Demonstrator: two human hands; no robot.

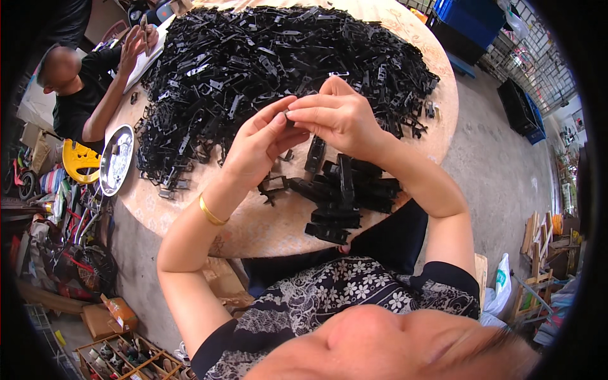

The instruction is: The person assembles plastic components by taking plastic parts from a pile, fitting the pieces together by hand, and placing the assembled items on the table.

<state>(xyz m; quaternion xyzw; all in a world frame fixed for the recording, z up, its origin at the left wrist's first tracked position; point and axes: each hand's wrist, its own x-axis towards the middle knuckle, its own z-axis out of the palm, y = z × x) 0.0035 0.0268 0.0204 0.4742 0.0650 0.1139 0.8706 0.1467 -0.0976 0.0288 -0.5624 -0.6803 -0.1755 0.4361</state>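
Over the round table [247, 234] my left hand [253, 142] and my right hand [342, 117] meet, fingertips pinched together. Between them is a small black plastic part [289, 120], mostly covered by the fingers. Just beyond my hands rises a wide heap of black plastic parts [272, 57], many of them long and narrow with cut-outs. Closer to me, below my right forearm, lies a smaller stack of chunky black plastic pieces [345, 190], near the table's edge. One loose black part [272, 185] rests left of that stack.
A shiny metal dish [117, 161] sits at the table's left edge, beside a yellow plastic seat [81, 161]. At the far left another person [82, 95] sits with hands raised. Bicycles and boxes crowd the left floor; dark crates [520, 111] stand at right.
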